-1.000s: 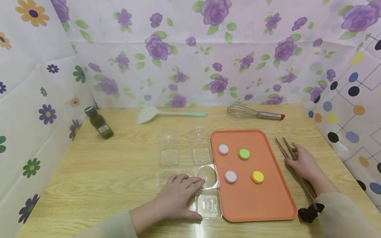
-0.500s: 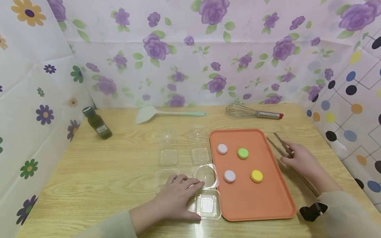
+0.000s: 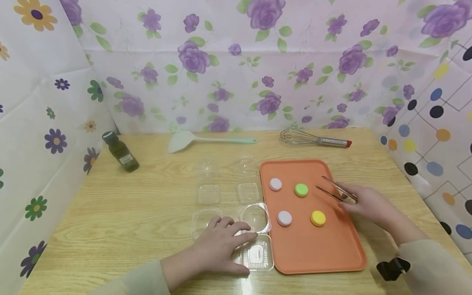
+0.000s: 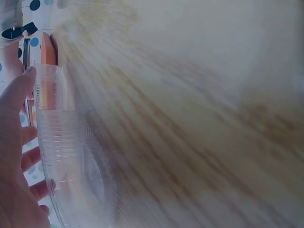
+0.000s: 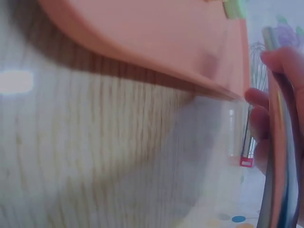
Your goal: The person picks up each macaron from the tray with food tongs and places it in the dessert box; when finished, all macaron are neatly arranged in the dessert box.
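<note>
My left hand (image 3: 217, 250) lies over clear plastic containers (image 3: 257, 255) left of the tray, its fingers relaxed and spread. In the left wrist view, its thumb and fingers lie along the rim of a clear container (image 4: 66, 147). My right hand (image 3: 365, 205) grips long metal tongs (image 3: 343, 191) whose parted tips overlap the right side of the orange tray (image 3: 321, 254). On that tray sit a green macaron (image 3: 301, 190), a yellow macaron (image 3: 318, 218) and two pale pink macarons (image 3: 284, 218). The green one is nearest the tips. The tongs (image 5: 279, 142) run through the fingers in the right wrist view.
More clear containers (image 3: 209, 194) stand in rows left of the tray. Along the back lie a pale green spatula (image 3: 182, 141) and a whisk (image 3: 301, 138). A dark green bottle (image 3: 123, 153) lies at the back left. Patterned sheets hang around the table (image 3: 147, 205).
My right hand has lifted the tongs from beside the tray and brought them left, so their tips now overlap the tray. My left hand has barely moved.
</note>
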`<state>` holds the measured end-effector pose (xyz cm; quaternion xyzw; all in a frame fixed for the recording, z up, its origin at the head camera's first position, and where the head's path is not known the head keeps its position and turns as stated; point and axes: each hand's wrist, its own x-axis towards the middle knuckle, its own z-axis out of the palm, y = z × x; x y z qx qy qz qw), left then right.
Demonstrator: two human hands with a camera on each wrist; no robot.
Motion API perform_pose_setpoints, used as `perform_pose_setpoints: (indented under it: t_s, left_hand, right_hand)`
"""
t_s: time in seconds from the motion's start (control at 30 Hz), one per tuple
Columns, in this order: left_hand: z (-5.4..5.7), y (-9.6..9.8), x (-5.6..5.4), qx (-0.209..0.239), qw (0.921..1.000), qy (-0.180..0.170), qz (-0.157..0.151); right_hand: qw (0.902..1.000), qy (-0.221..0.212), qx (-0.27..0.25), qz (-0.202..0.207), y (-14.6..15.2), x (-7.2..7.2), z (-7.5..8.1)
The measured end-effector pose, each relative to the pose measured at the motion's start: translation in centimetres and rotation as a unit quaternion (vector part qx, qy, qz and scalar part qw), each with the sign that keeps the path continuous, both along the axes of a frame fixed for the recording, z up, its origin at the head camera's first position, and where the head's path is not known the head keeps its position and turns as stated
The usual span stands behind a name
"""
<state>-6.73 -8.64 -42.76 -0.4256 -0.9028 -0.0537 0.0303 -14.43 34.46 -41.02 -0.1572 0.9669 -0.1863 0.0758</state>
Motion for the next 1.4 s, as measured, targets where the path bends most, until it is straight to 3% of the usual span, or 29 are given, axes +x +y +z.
perform_pose_setpoints:
  t_s: [0.2,0.33,0.43,0.9,1.4]
  left_hand:
    - [0.0,0.2,-0.1,0.011,0.9998,-0.007,-0.018]
    - [0.1,0.2,-0.1,0.011,0.9997,-0.01,-0.021]
    - [0.2,0.2,-0.1,0.013,0.9996,-0.015,-0.022]
    - [0.0,0.1,-0.2,0.019,0.9994,-0.018,-0.024]
    - [-0.1,0.2,-0.3,0.028,0.9989,-0.032,-0.023]
  right_hand:
    - [0.9985,0.006,0.007,0.054,-0.2,0.7,0.5]
    - [0.9915,0.044,0.004,0.122,-0.3,1.1,0.3]
    - [0.9868,0.064,0.004,0.148,-0.4,1.5,0.2]
    - [0.9907,0.008,0.025,0.133,-0.7,2.7,0.5]
    - [0.982,0.038,0.069,0.171,-0.5,2.9,0.1]
